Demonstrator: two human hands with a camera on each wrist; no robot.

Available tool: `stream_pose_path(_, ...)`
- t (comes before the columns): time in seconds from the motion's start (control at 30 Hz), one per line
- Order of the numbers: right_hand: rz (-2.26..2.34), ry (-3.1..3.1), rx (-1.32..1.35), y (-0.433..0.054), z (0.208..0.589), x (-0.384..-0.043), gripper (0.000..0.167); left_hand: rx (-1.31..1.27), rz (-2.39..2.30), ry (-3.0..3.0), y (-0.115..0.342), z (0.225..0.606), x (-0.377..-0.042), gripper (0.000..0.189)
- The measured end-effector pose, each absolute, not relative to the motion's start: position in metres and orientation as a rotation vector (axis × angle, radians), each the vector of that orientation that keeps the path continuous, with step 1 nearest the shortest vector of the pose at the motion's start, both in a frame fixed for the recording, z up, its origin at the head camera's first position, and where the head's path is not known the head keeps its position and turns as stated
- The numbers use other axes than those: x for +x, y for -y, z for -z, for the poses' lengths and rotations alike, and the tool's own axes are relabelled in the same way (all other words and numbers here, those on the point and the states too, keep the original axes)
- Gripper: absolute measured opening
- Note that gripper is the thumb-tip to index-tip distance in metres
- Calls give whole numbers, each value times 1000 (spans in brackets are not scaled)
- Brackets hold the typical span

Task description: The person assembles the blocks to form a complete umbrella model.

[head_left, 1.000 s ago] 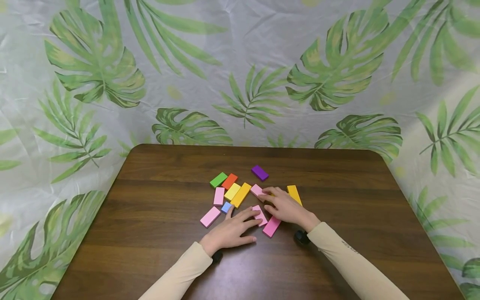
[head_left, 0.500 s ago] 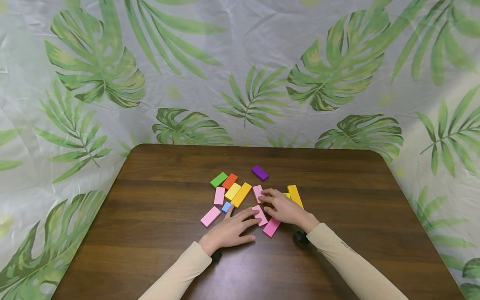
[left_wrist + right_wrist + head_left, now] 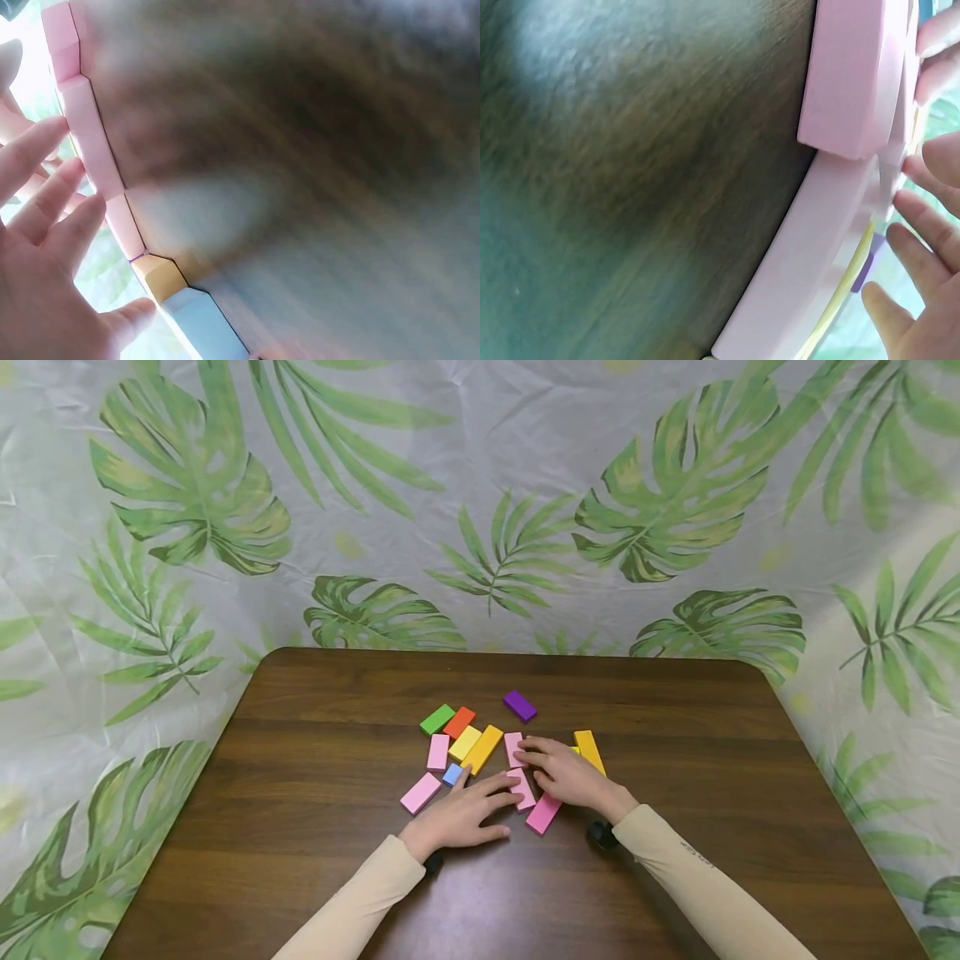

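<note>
In the head view my left hand (image 3: 463,814) lies palm down with spread fingers. Its fingertips touch a light pink block (image 3: 523,795), and its thumb is near a small blue block (image 3: 452,774) and an amber block (image 3: 482,749). My right hand (image 3: 567,772) rests its fingertips on another light pink block (image 3: 512,747), just beyond the first. A darker pink block (image 3: 543,814) sticks out from below the right palm, and a yellow block (image 3: 575,750) is mostly hidden behind that hand. Straight fingers (image 3: 71,232) show along the pink blocks in the left wrist view.
Green (image 3: 437,719), red (image 3: 460,722) and pale yellow (image 3: 465,744) blocks lie left of centre, with two light pink ones (image 3: 421,794) nearby. A purple block (image 3: 520,706) lies farther back. An amber block (image 3: 589,752) lies right of the right hand. Patterned cloth hangs behind the table (image 3: 675,718).
The far pink block under the right fingers has turned from slanted to nearly straight. The near pink block has shifted slightly right and away, so their ends now lie close together.
</note>
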State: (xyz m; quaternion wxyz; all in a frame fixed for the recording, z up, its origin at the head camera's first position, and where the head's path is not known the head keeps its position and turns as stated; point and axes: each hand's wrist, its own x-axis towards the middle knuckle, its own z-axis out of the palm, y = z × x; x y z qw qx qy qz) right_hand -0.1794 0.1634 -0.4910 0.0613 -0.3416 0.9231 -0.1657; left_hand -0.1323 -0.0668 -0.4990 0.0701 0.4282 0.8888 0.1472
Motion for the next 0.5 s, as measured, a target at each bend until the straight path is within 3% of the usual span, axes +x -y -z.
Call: stream_pose_path(0.5,472,-2804,-1043,-163,494,-179,42,1372,-518,-2621,67,501,-150,39)
